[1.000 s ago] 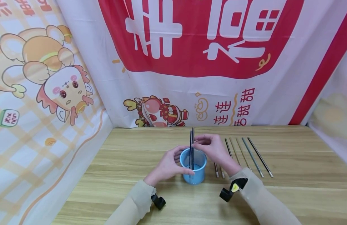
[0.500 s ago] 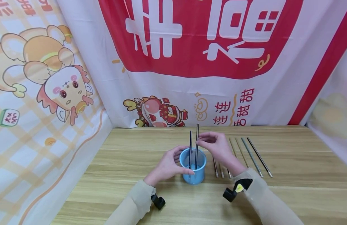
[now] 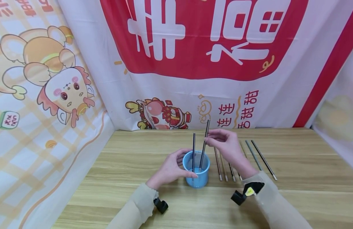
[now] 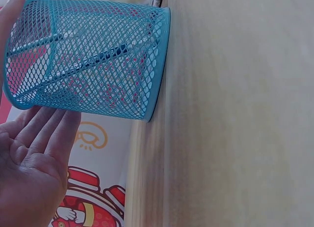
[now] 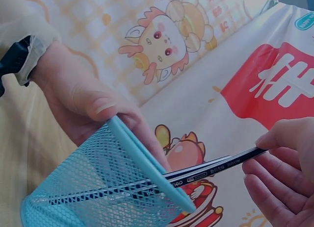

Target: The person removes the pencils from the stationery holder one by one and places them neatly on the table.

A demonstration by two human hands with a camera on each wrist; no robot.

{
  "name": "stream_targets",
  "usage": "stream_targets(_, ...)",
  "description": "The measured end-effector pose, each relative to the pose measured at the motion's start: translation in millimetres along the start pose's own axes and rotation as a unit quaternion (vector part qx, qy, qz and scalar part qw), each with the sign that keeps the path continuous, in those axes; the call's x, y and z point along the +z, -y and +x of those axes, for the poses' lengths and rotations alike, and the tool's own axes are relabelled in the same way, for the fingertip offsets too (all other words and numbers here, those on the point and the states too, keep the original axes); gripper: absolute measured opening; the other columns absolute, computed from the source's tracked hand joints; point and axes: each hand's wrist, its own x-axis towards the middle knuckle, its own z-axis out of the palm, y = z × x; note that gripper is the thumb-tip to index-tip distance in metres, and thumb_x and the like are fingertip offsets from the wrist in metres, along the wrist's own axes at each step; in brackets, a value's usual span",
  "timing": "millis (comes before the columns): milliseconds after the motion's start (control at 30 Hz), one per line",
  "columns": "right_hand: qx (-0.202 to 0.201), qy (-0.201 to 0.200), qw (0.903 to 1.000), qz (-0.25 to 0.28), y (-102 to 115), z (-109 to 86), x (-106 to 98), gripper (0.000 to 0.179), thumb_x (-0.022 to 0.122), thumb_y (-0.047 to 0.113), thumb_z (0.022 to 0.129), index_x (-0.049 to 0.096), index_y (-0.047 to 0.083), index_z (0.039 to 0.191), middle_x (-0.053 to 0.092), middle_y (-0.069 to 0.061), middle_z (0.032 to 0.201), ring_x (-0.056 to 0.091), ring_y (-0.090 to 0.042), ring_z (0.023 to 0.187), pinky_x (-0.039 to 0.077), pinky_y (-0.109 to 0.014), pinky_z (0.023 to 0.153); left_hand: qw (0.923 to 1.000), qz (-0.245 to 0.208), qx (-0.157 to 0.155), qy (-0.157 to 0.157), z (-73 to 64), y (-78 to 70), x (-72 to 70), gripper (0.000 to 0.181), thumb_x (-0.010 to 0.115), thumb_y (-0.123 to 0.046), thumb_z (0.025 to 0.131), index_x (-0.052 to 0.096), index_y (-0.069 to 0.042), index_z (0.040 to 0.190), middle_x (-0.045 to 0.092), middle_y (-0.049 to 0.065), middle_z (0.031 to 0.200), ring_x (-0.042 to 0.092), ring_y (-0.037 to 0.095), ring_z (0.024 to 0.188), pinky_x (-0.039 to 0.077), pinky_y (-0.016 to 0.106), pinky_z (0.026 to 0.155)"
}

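A light blue mesh pen holder [image 3: 197, 182] stands upright on the table. My left hand [image 3: 171, 168] holds it at the rim, thumb on the near side and fingers around the far side. One dark pencil [image 3: 194, 143] stands inside it. My right hand [image 3: 226, 147] pinches the upper part of a second dark pencil [image 5: 230, 164] between thumb and fingers. This pencil leans to the right, its eraser end down within the holder. Through the mesh in the left wrist view, a pencil [image 4: 100, 57] shows slantwise.
Several pencils lie in a row to the right of the holder, among them a brown one [image 3: 218, 163], a blue-grey one [image 3: 254, 154] and a black one [image 3: 263, 160]. My right forearm covers part of the row. A printed cloth [image 3: 153, 86] hangs behind the wooden table [image 3: 130, 152].
My right hand has moved right and upward with its dark pencil, which has parted from the other pencil and now tilts. My left hand and the holder have stayed put.
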Motion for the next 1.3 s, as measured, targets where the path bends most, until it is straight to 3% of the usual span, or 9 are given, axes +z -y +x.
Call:
stream_targets(267, -0.006, -0.022, 0.9993, 0.029, 9.1, 0.1, -11.6, 0.036, 0.081, 0.018, 0.090, 0.068, 0.002, 0.120, 0.072, -0.013, 0.105, 0.072, -0.022, 0.090, 0.060, -0.033, 0.083, 1.0000, 0.000, -0.003, -0.002, 0.2, 0.1, 0.5, 0.082, 0.095, -0.027, 0.073, 0.053, -0.020, 0.144, 0.060, -0.005, 0.137, 0.058, 0.014, 0.125, 0.046, 0.035, 0.107)
stream_targets(933, -0.049, -0.086, 0.9928, 0.067, 20.2, -4.4, -47.6, 0.032, 0.080, 0.012, 0.090, 0.068, -0.003, 0.116, 0.076, -0.003, 0.096, 0.073, -0.015, 0.080, 0.061, -0.028, 0.079, 1.0000, 0.001, -0.007, -0.004, -0.6, 1.1, 0.5, 0.082, 0.095, -0.027, 0.073, 0.054, -0.022, 0.144, 0.060, -0.005, 0.137, 0.058, 0.015, 0.125, 0.046, 0.035, 0.107)
stream_targets(1100, -0.040, -0.096, 0.9924, 0.066, 16.4, -4.8, -56.9, 0.033, 0.081, 0.013, 0.090, 0.069, -0.002, 0.117, 0.076, -0.003, 0.096, 0.073, -0.014, 0.080, 0.060, -0.027, 0.079, 1.0000, 0.004, -0.007, -0.004, -0.6, 1.1, 0.8, 0.082, 0.095, -0.027, 0.073, 0.053, -0.021, 0.144, 0.059, -0.005, 0.138, 0.057, 0.015, 0.125, 0.046, 0.035, 0.107)
stream_targets(1300, -0.018, -0.096, 0.9949, 0.022, 8.7, -7.7, -65.4, 0.036, 0.080, 0.022, 0.092, 0.069, 0.003, 0.121, 0.075, -0.001, 0.099, 0.072, -0.013, 0.084, 0.058, -0.022, 0.081, 0.9999, 0.002, -0.010, -0.004, -0.7, 1.2, 0.7, 0.082, 0.095, -0.028, 0.073, 0.054, -0.021, 0.144, 0.059, -0.005, 0.138, 0.057, 0.014, 0.125, 0.046, 0.035, 0.107)
